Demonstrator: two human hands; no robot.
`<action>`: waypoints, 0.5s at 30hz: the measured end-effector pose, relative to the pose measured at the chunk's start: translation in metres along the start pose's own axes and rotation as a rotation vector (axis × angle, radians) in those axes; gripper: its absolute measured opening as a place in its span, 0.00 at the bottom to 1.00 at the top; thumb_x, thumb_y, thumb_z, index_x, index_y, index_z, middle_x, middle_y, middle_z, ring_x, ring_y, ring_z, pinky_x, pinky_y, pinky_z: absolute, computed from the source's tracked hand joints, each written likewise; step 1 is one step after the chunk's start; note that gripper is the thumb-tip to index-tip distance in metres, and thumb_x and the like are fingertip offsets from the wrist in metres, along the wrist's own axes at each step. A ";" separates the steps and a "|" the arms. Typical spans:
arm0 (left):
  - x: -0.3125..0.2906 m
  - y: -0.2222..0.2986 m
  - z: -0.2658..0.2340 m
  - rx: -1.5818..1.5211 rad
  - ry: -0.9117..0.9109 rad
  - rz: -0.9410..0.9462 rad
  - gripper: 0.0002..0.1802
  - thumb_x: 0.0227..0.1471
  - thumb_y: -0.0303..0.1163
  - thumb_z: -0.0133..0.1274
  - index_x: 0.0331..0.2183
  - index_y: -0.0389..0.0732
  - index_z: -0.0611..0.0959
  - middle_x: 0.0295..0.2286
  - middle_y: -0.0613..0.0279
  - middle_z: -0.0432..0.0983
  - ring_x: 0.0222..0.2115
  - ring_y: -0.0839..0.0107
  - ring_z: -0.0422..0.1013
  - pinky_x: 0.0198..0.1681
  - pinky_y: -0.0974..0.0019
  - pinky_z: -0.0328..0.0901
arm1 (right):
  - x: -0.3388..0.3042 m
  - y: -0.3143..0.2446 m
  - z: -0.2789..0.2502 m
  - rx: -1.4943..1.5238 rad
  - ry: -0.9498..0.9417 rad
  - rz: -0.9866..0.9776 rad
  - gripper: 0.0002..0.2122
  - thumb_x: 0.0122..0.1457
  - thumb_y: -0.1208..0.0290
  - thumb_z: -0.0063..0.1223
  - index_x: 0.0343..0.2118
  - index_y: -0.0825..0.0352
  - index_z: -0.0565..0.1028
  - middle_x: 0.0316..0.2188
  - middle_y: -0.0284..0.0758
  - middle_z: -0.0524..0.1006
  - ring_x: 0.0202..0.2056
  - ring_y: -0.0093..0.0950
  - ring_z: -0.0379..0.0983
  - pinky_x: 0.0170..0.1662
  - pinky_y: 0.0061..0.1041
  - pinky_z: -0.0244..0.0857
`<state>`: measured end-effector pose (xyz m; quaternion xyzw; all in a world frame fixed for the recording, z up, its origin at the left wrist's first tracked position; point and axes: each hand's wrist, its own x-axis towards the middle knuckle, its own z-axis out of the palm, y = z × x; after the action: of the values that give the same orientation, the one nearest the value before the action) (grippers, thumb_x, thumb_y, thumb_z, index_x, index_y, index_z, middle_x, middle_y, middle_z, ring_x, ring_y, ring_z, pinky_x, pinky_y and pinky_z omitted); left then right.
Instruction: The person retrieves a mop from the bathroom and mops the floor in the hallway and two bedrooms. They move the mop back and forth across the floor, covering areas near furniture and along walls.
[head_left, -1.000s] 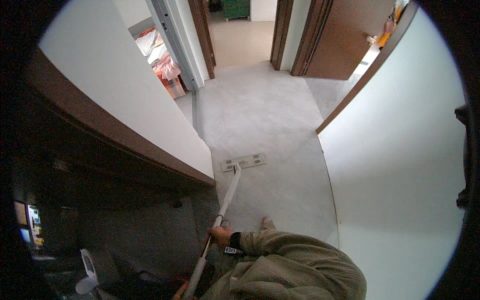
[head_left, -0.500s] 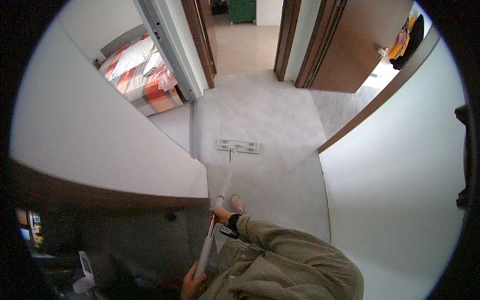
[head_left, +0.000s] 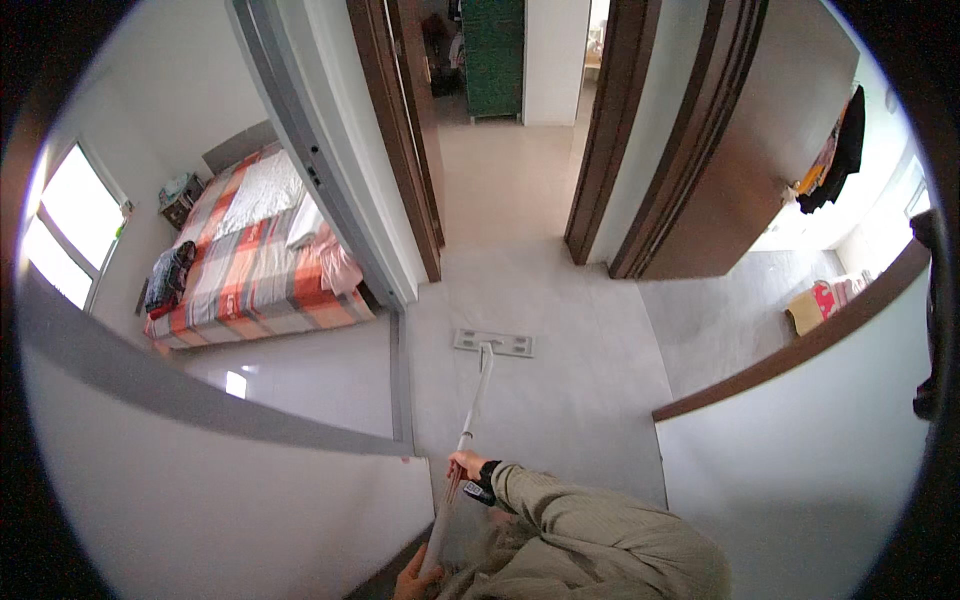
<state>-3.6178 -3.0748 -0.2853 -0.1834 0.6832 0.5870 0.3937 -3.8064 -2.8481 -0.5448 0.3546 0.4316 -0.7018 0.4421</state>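
I hold a flat mop by its long white pole point(head_left: 478, 400). My right hand point(head_left: 465, 464) is closed around the pole's middle, with a black band on that wrist and a small dark device beside it. Lower down, my left hand point(head_left: 413, 580) grips the thicker upper end of the pole, partly cut off by the lower edge. The rectangular pale mop head point(head_left: 514, 345) lies flat on the grey floor point(head_left: 540, 290) ahead of me, its pole slanting back toward me. An olive sleeve covers my right arm.
At left, a doorway frames a bed point(head_left: 262, 275) with a striped orange-and-grey cover. A brown door point(head_left: 740, 160) stands ajar at right, clothes point(head_left: 840, 155) hanging beyond it. White walls point(head_left: 780, 500) flank me. Farther ahead stands a green cabinet point(head_left: 493, 60).
I have moved forward along the passage, so the bedroom and the right-hand room show more. Both hands keep their hold on the mop, and its head stays on the floor.
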 end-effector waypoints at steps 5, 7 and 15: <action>0.054 0.104 0.006 -0.601 0.079 -0.077 0.34 0.52 0.25 0.53 0.60 0.37 0.63 0.41 0.52 0.75 0.36 0.64 0.73 0.40 0.67 0.69 | 0.034 -0.091 -0.003 0.002 0.045 0.035 0.09 0.56 0.71 0.47 0.20 0.66 0.69 0.18 0.39 0.74 0.24 0.35 0.75 0.30 0.37 0.71; 0.084 0.149 -0.001 -0.518 0.099 -0.179 0.31 0.51 0.27 0.54 0.57 0.37 0.67 0.36 0.51 0.76 0.33 0.67 0.73 0.37 0.64 0.69 | 0.051 -0.134 -0.007 0.034 0.057 0.035 0.09 0.56 0.73 0.47 0.20 0.67 0.68 0.18 0.38 0.72 0.24 0.35 0.75 0.30 0.37 0.71; 0.218 0.321 -0.013 -0.238 0.072 -0.136 0.26 0.49 0.28 0.55 0.52 0.37 0.74 0.42 0.57 0.76 0.39 0.69 0.71 0.43 0.65 0.66 | 0.123 -0.323 -0.047 0.060 -0.051 0.069 0.05 0.52 0.74 0.48 0.22 0.66 0.69 0.19 0.38 0.73 0.25 0.37 0.76 0.30 0.38 0.71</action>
<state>-3.9866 -2.9623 -0.2384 -0.2956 0.6084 0.6290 0.3832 -4.1440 -2.7675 -0.5758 0.3643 0.3867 -0.7075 0.4661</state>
